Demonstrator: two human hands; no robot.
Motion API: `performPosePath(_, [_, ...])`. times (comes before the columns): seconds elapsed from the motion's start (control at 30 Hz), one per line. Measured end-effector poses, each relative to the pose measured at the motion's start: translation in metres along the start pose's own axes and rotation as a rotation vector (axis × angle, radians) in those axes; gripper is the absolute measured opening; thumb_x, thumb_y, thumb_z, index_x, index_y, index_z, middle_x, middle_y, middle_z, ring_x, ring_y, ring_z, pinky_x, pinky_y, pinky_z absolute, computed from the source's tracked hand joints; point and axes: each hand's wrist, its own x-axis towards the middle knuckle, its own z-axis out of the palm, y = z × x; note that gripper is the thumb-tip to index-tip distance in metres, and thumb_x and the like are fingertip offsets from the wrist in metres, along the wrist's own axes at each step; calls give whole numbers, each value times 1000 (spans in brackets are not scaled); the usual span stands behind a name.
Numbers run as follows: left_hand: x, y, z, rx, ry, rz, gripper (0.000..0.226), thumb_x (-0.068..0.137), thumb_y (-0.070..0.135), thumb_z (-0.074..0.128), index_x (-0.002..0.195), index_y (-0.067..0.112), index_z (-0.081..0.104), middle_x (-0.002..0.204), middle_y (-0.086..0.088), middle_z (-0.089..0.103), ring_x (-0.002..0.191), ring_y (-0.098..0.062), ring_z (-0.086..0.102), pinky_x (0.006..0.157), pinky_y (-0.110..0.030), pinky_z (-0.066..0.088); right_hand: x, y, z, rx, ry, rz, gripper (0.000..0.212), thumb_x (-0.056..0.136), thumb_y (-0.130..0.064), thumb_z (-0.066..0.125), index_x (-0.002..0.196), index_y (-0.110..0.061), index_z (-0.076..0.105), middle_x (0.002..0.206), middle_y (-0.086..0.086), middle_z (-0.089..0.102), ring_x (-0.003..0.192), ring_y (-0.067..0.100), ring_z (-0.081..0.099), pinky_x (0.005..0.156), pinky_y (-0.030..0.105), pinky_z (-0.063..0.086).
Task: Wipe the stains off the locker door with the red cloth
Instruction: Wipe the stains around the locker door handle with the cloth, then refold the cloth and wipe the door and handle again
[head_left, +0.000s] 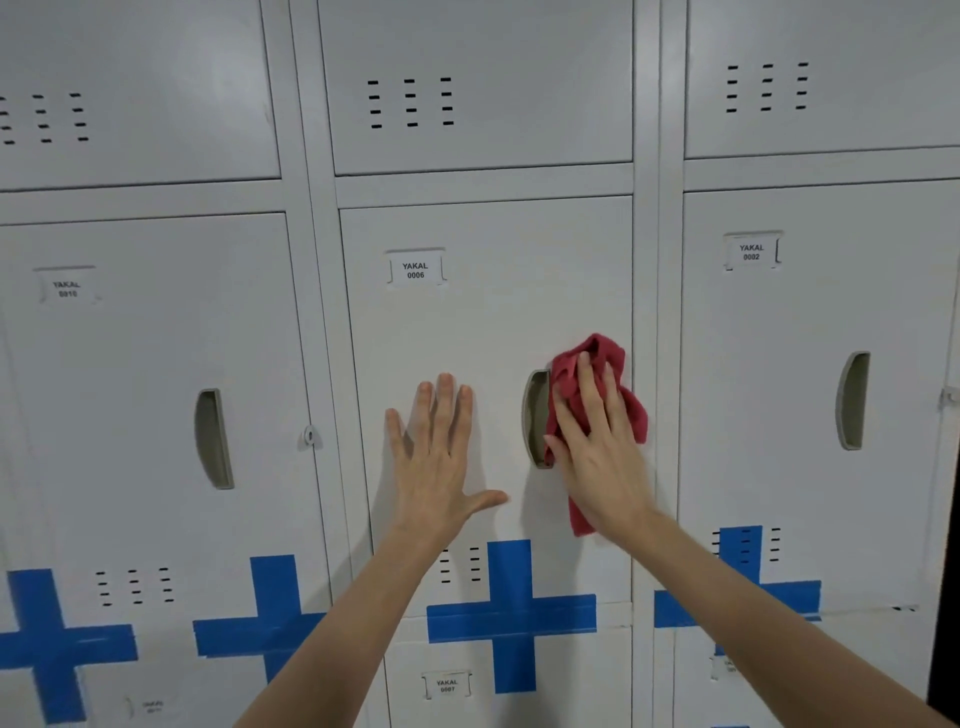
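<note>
The white locker door (467, 332) labelled YAKAL 0006 fills the middle of the view. My right hand (597, 447) lies flat on the red cloth (605, 358), pressing it against the door's right side, just right of the recessed handle (535, 415). The cloth bunches above my fingers and hangs below my palm. My left hand (441, 447) rests flat on the door left of the handle, fingers spread, holding nothing. No stains are plain to see on the door.
Matching lockers stand left (130, 364) and right (810, 364), with more above and below. Blue tape crosses (511, 618) cover the seams along the lower row. A small lock tab (310, 435) sticks out beside the left locker.
</note>
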Motion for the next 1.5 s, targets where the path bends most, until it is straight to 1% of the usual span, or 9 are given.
performPosePath(0.1, [0, 0, 0, 14, 1, 4, 129, 61, 86, 48, 151, 9, -4, 160, -15, -8, 146, -34, -8, 111, -64, 15, 16, 8, -8, 14, 21, -57, 57, 91, -18, 60, 143, -9, 41, 159, 12, 12, 145, 37, 11, 117, 48, 17])
performPosePath(0.27, [1, 0, 1, 19, 10, 8, 130, 61, 86, 49, 151, 9, -5, 160, -15, -8, 146, -35, -9, 112, -64, 14, 40, 22, -19, 24, 24, -224, 68, 76, 6, 69, 138, -14, 48, 156, 8, 25, 145, 33, 17, 115, 48, 22])
performPosePath(0.43, [0, -1, 2, 8, 12, 1, 131, 59, 86, 51, 151, 10, -4, 160, -14, -7, 146, -34, -9, 112, -64, 13, 51, 21, -32, -35, -70, -342, 75, 69, -6, 78, 138, -14, 49, 156, 11, 27, 145, 33, 17, 115, 50, 22])
performPosePath(0.67, [1, -1, 2, 15, 6, -7, 131, 60, 88, 48, 151, 12, -9, 159, -13, -13, 146, -33, -13, 112, -63, 13, 17, 14, -16, -10, 38, -118, 71, 74, 3, 71, 139, -9, 46, 155, 16, 25, 143, 38, 18, 115, 50, 18])
performPosePath(0.9, [0, 0, 2, 16, 15, -6, 132, 60, 88, 48, 152, 11, -7, 160, -14, -11, 146, -33, -11, 112, -64, 14, -24, 14, 6, -115, 38, -119, 73, 67, 4, 73, 136, -8, 51, 151, 18, 30, 140, 41, 21, 113, 54, 13])
performPosePath(1.2, [0, 1, -1, 19, -16, -19, 131, 62, 87, 47, 151, 10, -10, 159, -14, -14, 145, -34, -14, 112, -64, 12, -50, 12, 5, -35, -123, -78, 66, 55, -14, 90, 117, -12, 67, 135, 13, 50, 121, 34, 40, 93, 49, 49])
performPosePath(1.33, [0, 3, -8, 30, -76, -11, 126, 68, 82, 48, 150, 9, -14, 158, -16, -19, 144, -35, -19, 112, -65, 8, -60, 15, -9, 67, -184, -147, 40, 66, -7, 82, 105, -15, 73, 122, 5, 60, 107, 22, 40, 82, 37, 55])
performPosePath(1.4, [0, 7, -12, 3, -92, -31, 113, 78, 72, 47, 150, 10, -13, 158, -15, -19, 144, -35, -17, 113, -63, -1, -64, 13, -20, 345, -225, 37, 32, 82, -6, 70, 111, -19, 71, 120, -4, 54, 108, 14, 40, 92, 26, 45])
performPosePath(1.5, [-10, 19, -22, -293, 97, -38, 68, 90, 37, 55, 147, 10, 30, 155, -15, 25, 142, -34, 24, 114, -53, 17, -66, 10, -40, 943, -231, 537, 29, 88, -10, 65, 112, -26, 69, 115, -5, 51, 106, 8, 52, 96, 22, 44])
